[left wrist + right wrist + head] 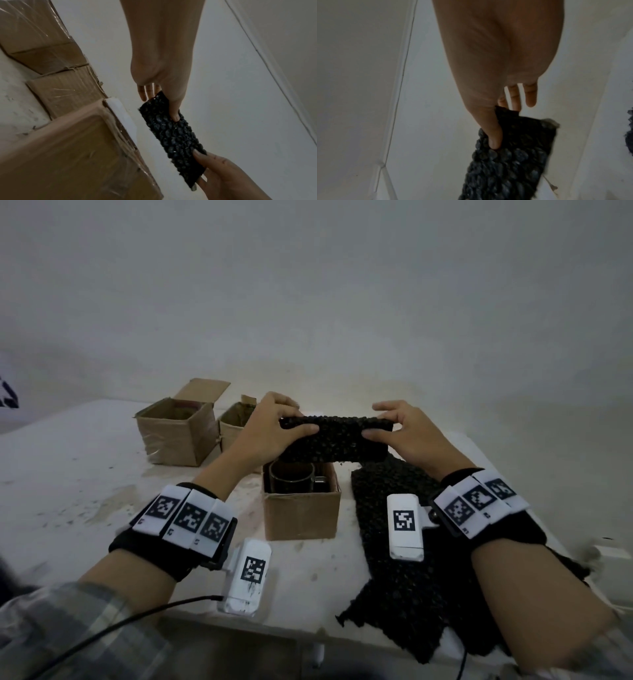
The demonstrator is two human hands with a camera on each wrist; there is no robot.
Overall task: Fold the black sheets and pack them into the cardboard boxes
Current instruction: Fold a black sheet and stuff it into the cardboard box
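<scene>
Nearest me, my left hand (270,426) and right hand (407,433) pinched the folded black sheet (334,440) at its ends, just above the open box (301,515) on the bench (68,474). I judged lowering it level would clear the cup (291,479) inside.

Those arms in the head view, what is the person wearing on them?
Both hands, left hand and right hand, are bare. Each wrist carries a black band topped with white blocks printed with black square codes. A white camera unit with its own code hangs from each band, and a thin black cable runs from the left one. The left forearm ends in a grey checked sleeve.
</scene>
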